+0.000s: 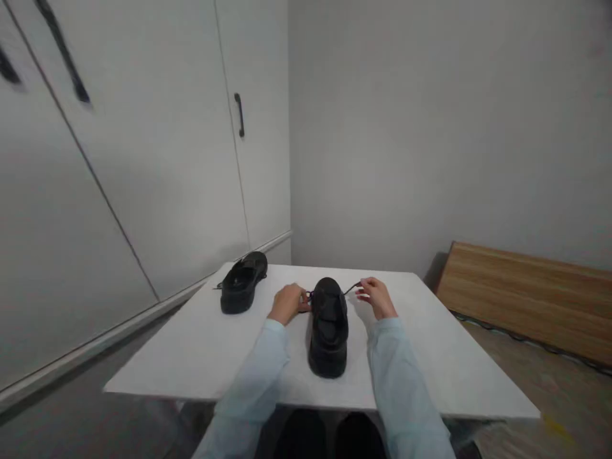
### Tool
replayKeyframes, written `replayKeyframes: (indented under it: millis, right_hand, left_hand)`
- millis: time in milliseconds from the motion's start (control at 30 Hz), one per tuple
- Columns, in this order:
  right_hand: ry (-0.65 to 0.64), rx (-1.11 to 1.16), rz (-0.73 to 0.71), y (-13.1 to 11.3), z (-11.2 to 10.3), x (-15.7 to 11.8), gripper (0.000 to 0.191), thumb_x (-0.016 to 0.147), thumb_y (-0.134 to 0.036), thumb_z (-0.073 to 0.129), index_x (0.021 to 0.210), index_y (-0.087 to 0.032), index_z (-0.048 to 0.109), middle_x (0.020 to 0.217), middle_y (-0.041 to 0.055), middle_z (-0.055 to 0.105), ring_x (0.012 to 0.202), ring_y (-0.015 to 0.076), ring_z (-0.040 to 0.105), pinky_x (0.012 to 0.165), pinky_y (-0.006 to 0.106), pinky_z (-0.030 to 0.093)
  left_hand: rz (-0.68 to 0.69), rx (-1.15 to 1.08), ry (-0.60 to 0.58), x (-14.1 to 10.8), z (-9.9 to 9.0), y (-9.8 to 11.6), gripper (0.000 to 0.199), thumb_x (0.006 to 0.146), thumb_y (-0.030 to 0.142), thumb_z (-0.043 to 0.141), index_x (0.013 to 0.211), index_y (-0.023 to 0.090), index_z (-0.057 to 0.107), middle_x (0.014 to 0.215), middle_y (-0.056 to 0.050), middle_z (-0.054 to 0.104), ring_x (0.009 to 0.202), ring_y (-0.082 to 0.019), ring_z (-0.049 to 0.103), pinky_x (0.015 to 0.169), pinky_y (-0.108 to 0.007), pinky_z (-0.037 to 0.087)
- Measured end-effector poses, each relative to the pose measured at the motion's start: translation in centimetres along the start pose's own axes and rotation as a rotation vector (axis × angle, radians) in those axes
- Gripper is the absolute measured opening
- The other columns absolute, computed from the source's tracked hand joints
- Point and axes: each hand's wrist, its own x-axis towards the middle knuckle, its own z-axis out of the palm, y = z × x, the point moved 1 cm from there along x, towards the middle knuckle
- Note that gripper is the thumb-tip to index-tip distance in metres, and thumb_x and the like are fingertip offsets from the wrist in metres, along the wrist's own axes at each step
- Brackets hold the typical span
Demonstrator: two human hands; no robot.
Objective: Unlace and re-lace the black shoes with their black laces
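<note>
A black shoe (327,344) stands upright on the white table, its toe pointing away from me and its heel toward me. At its left side my left hand (289,303) is closed, pinching a dark lace close to the shoe. My right hand (375,297) is off to the right of the shoe, thumb and fingertips closed on the end of a black shoelace (352,288) that stretches out from the shoe. Another black shoe (239,288) sits at the table's back left, untouched, with a bit of lace sticking out on its left.
The white table (201,363) is in front of me. White cabinet doors (191,159) with dark handles rise on the left, and a grey wall (406,127) stands behind. A wood-grain board (521,293) leans against the wall at right.
</note>
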Motion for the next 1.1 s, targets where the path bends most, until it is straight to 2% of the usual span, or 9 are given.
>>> replayKeyframes:
  millis: [167,333,500,600,700,833,1000,1100]
  right_hand:
    - [0.067,0.04,-0.036,-0.1,0.0,0.1,0.037,0.053,-0.046,0.075,0.066,-0.017,0.056,0.07,0.0024,0.066,0.053,0.0116,0.06,0.048,0.024,0.048]
    - [0.113,0.068,-0.065,0.0,-0.1,0.2,0.037,0.054,-0.046,0.076,0.064,-0.018,0.055,0.068,0.0027,0.067,0.051,0.0111,0.058,0.047,0.023,0.048]
    - [0.179,0.094,-0.113,0.0,-0.4,0.4,0.039,0.055,-0.049,0.075,0.066,-0.018,0.055,0.068,0.0023,0.066,0.05,0.0104,0.057,0.045,0.022,0.048]
    - [0.204,0.104,-0.123,-0.1,-0.5,0.4,0.04,0.055,-0.05,0.075,0.066,-0.018,0.055,0.068,0.0017,0.065,0.05,0.01,0.057,0.045,0.022,0.048]
    - [0.212,0.111,-0.129,-0.2,-0.5,0.3,0.039,0.055,-0.049,0.075,0.067,-0.018,0.055,0.068,0.0012,0.065,0.05,0.0099,0.057,0.044,0.022,0.048]
    - [0.227,0.124,-0.134,-0.4,-0.4,0.3,0.038,0.055,-0.048,0.075,0.067,-0.017,0.055,0.068,0.0,0.064,0.05,0.0095,0.057,0.044,0.021,0.048]
    - [0.315,0.127,-0.153,-0.6,-0.5,0.4,0.033,0.059,-0.044,0.072,0.069,-0.018,0.054,0.066,-0.0022,0.062,0.048,0.0086,0.057,0.043,0.02,0.047]
    - [0.36,0.129,-0.167,-0.6,-0.6,0.5,0.031,0.061,-0.042,0.069,0.07,-0.018,0.053,0.065,-0.0033,0.061,0.046,0.0081,0.056,0.042,0.02,0.046]
  left_hand:
    - [-0.018,-0.005,-0.052,-0.2,-0.2,0.7,0.013,0.068,0.033,0.073,0.075,0.023,0.07,0.092,-0.006,0.068,0.089,-0.022,0.062,0.069,-0.026,0.041]
    - [-0.038,0.093,0.024,-0.7,-0.8,1.6,0.014,0.079,0.025,0.057,0.077,0.019,0.069,0.091,-0.011,0.068,0.094,-0.026,0.06,0.074,-0.031,0.041]
    - [-0.113,0.109,0.071,-0.5,-0.8,1.1,0.023,0.085,0.02,0.045,0.09,0.019,0.067,0.089,-0.012,0.07,0.096,-0.026,0.06,0.082,-0.036,0.038]
    - [-0.12,0.037,0.011,-0.4,-0.9,0.9,0.018,0.083,0.024,0.05,0.086,0.02,0.067,0.089,-0.009,0.07,0.09,-0.024,0.062,0.081,-0.035,0.038]
    - [-0.082,-0.051,-0.039,-0.5,-1.0,1.2,0.013,0.074,0.03,0.062,0.083,0.023,0.068,0.089,-0.004,0.07,0.088,-0.023,0.063,0.079,-0.032,0.038]
    - [-0.048,-0.08,-0.094,-0.4,-0.8,1.4,0.008,0.071,0.028,0.065,0.076,0.022,0.069,0.085,-0.003,0.07,0.087,-0.022,0.062,0.078,-0.031,0.038]
    - [-0.028,-0.046,-0.082,-0.4,-0.8,1.0,0.007,0.075,0.024,0.064,0.071,0.021,0.068,0.083,-0.003,0.07,0.091,-0.023,0.061,0.084,-0.034,0.036]
    - [-0.036,-0.046,-0.065,-0.3,-0.8,0.9,0.008,0.078,0.027,0.063,0.079,0.021,0.067,0.088,-0.004,0.069,0.092,-0.023,0.061,0.083,-0.034,0.036]
